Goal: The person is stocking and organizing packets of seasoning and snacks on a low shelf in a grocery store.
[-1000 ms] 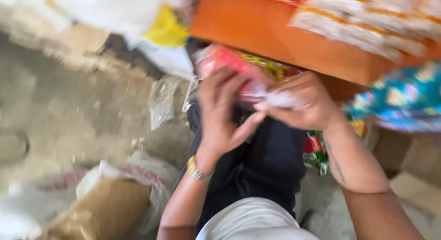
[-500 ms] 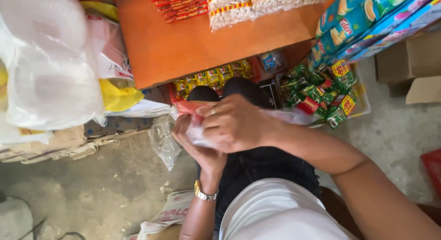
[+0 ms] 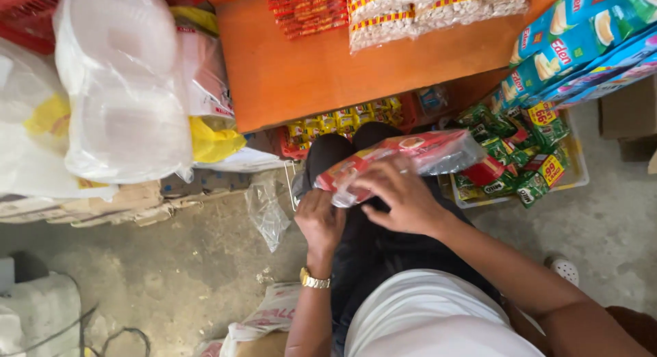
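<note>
I hold a long clear plastic packet with red printing (image 3: 410, 155) over my lap, in front of an orange table (image 3: 308, 70). My left hand (image 3: 320, 223), with a gold watch at the wrist, grips the packet's near end from below. My right hand (image 3: 397, 196) lies on top of the same end, fingers curled over the plastic. The far end of the packet points right toward a tray of green and red sachets (image 3: 520, 162).
Large white and clear plastic sacks (image 3: 116, 90) are piled at the left. Rows of small packets (image 3: 404, 11) lie on the table, blue biscuit boxes (image 3: 582, 35) at the right. Yellow sachets (image 3: 342, 117) sit under the table. A loose clear bag (image 3: 265, 210) lies on the concrete floor.
The view has swung and steadied over the table. The packet has turned out lengthwise to the right, and my right hand has shifted onto its near end above my left hand.
</note>
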